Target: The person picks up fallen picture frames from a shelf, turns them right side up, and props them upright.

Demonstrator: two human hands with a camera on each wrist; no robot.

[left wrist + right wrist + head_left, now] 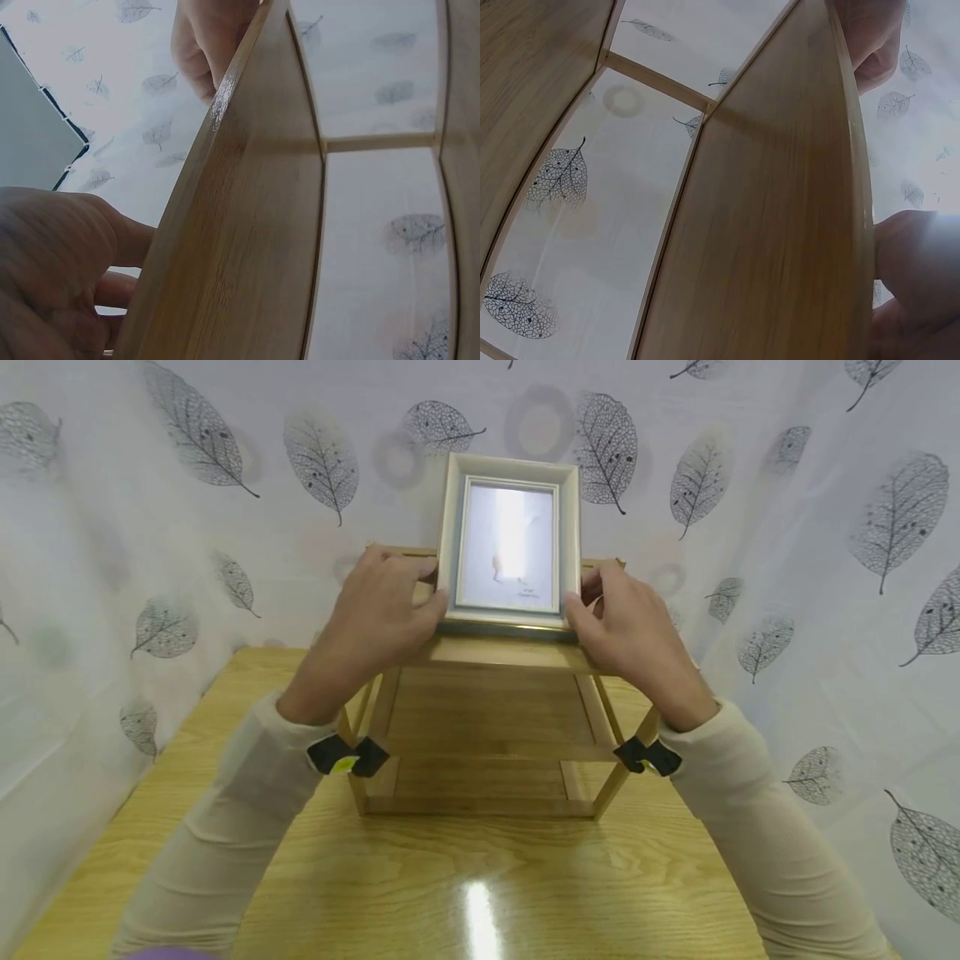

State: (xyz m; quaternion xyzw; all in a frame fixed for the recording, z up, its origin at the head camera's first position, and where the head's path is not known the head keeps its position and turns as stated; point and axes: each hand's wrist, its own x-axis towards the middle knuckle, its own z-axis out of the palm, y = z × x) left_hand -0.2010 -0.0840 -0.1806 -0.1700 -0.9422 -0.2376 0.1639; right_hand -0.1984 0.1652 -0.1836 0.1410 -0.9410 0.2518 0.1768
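Observation:
A cream picture frame [572, 527] with a pale picture under glossy glass stands on the top board of a wooden shelf rack [495, 652], leaning slightly back. My left hand [386, 597] grips its lower left side, thumb on the front edge and fingers bent behind. At the lower right side my right hand [626, 618] holds it the same way. In the left wrist view, the left hand [60, 270] is beside the top board's edge. The right wrist view has the right hand [922, 277] next to that board; the picture frame itself is hidden there.
The rack's lower boards [487, 714] sit beneath the top one, on a glossy wood-grain table [480, 868]. Behind and on both sides hangs a white curtain [787, 527] printed with dark leaves. Dark straps are at both sleeve cuffs.

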